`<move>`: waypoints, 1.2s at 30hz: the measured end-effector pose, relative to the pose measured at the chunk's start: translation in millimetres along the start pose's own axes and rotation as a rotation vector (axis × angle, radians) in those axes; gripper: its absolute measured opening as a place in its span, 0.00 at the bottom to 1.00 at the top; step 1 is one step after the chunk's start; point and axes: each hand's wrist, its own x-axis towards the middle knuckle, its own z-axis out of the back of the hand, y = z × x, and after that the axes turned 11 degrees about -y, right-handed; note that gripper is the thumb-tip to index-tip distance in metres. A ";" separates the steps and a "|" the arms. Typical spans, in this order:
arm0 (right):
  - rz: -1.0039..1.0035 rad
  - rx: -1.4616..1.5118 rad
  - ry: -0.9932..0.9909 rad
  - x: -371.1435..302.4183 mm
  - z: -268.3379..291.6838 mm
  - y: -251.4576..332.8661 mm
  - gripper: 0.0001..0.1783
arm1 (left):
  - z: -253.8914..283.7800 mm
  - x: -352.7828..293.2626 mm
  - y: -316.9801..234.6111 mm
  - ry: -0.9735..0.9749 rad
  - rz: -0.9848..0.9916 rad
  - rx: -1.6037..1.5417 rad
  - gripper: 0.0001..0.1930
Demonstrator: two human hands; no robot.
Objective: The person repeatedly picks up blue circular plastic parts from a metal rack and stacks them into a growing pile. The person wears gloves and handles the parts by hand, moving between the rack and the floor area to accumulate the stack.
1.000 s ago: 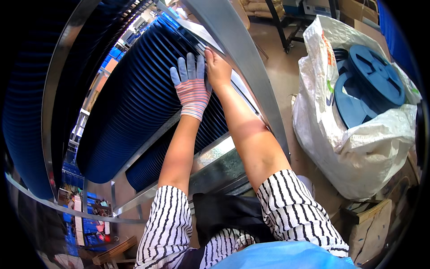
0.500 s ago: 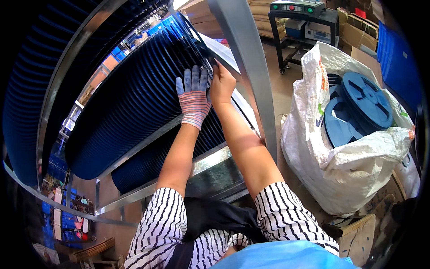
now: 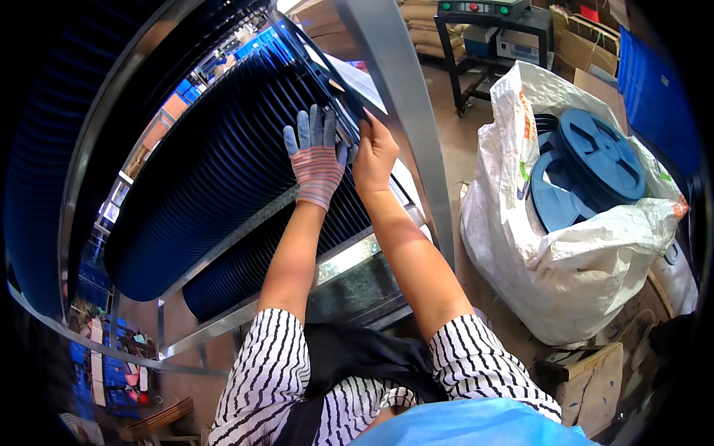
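Observation:
A long row of dark blue plastic reels (image 3: 216, 163) lies on its side in a metal rack (image 3: 405, 111). My left hand (image 3: 318, 160), in a grey glove with orange stripes, rests against the row near its right end, its fingers stretched out. Beside it, my bare right hand (image 3: 374, 154) pinches the rim of the end reel (image 3: 329, 65), which stands tilted a little away from the others. The palm side of my right hand is hidden.
A white woven bag (image 3: 491, 223) at the right holds several blue reels (image 3: 602, 152). Behind it stands a black metal cart (image 3: 454, 67) with a control box (image 3: 483, 9) on top. More reels (image 3: 245, 275) lie on a lower rack level, and others (image 3: 44, 171) at the far left.
My right hand has slid slightly down and to the right, and the end reel leans further from the row. My left hand stays against the reels. The whole view has shifted a little.

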 end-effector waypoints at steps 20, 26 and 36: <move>-0.150 -0.163 0.218 12.6 -36.3 -51.1 0.18 | -14.2 -7.3 -5.4 -0.105 0.015 -0.022 0.37; -0.170 -0.140 0.233 8.5 -36.9 -58.2 0.16 | -15.6 -9.5 -0.4 -0.167 0.045 0.012 0.40; -0.194 -0.179 0.139 16.8 -29.1 -69.8 0.23 | -8.8 -2.7 2.7 -0.306 0.165 -0.189 0.42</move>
